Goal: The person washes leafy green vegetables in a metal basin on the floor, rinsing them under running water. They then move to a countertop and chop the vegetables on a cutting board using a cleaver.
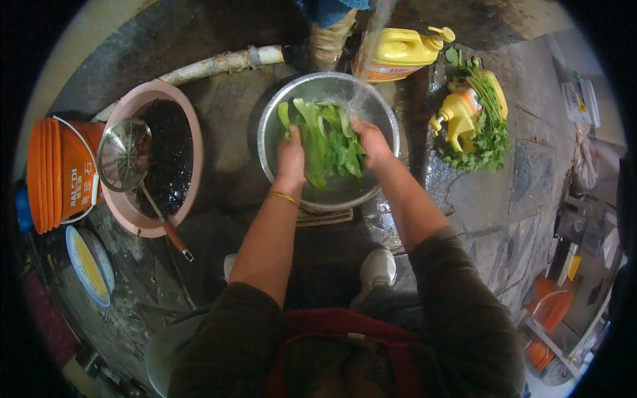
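Both my hands are in a round metal basin [328, 203], one at each side of a bunch of leafy green vegetables [323, 142]. My left hand [290, 158] grips the stalks at the left, thumb on top and fingers hidden beneath. At the right edge of the greens, my right hand [371, 141] holds the leaves, its fingers partly out of sight. A stream of water [374, 49] falls from above into the basin's right back part, beside my right hand. The greens look wet and lie side by side between my palms.
A pink tub [196, 144] of dark contents stands left, a wire skimmer [124, 154] across its rim, near an orange bucket [62, 174]. Behind lies a white pipe [226, 64]. At right are a yellow jug [403, 49], a yellow pump bottle [455, 110] and bundled leafy herbs [490, 142].
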The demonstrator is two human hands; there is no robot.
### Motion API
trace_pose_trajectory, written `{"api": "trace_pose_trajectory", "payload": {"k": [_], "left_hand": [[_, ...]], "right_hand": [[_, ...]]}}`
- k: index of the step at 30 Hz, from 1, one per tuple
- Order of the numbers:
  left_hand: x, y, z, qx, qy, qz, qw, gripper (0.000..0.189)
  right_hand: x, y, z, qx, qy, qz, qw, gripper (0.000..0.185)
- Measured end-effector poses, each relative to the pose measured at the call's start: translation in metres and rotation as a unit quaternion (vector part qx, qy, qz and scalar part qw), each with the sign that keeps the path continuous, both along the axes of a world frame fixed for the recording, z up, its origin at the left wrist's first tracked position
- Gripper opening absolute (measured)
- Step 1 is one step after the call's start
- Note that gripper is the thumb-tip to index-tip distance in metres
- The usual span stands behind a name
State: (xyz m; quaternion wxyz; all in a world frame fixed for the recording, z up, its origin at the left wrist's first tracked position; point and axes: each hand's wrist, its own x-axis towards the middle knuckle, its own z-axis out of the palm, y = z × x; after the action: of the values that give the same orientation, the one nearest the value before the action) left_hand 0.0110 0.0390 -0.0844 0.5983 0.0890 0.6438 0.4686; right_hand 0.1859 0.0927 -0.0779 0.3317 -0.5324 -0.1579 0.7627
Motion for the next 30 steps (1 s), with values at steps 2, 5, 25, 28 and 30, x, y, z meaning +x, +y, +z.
{"api": "trace_pose_trajectory", "payload": {"k": [2, 5, 25, 28, 30], "left_hand": [[-0.002, -0.001, -0.002, 0.060, -0.039, 0.024, 0.997, 0.028], [0.000, -0.006, -0.005, 0.100, -0.043, 0.070, 0.992, 0.033], [0.009, 0.005, 0.007, 0.077, 0.299, -0.186, 0.933, 0.046], [-0.004, 0.004, 0.005, 0.100, 0.428, -0.138, 0.887, 0.053], [-0.006, 0.004, 0.002, 0.085, 0.406, -0.065, 0.908, 0.066]], "right_hand": [[0.006, 0.001, -0.008, 0.106, -0.070, 0.024, 0.992, 0.032], [0.004, 0.001, -0.012, 0.299, -0.327, 0.110, 0.889, 0.045], [0.000, 0.004, 0.010, 0.209, -0.331, 0.290, 0.873, 0.048], [0.015, 0.012, -0.001, 0.273, -0.377, 0.217, 0.858, 0.044], [0.011, 0.011, -0.008, 0.278, -0.480, 0.214, 0.804, 0.041]]}}
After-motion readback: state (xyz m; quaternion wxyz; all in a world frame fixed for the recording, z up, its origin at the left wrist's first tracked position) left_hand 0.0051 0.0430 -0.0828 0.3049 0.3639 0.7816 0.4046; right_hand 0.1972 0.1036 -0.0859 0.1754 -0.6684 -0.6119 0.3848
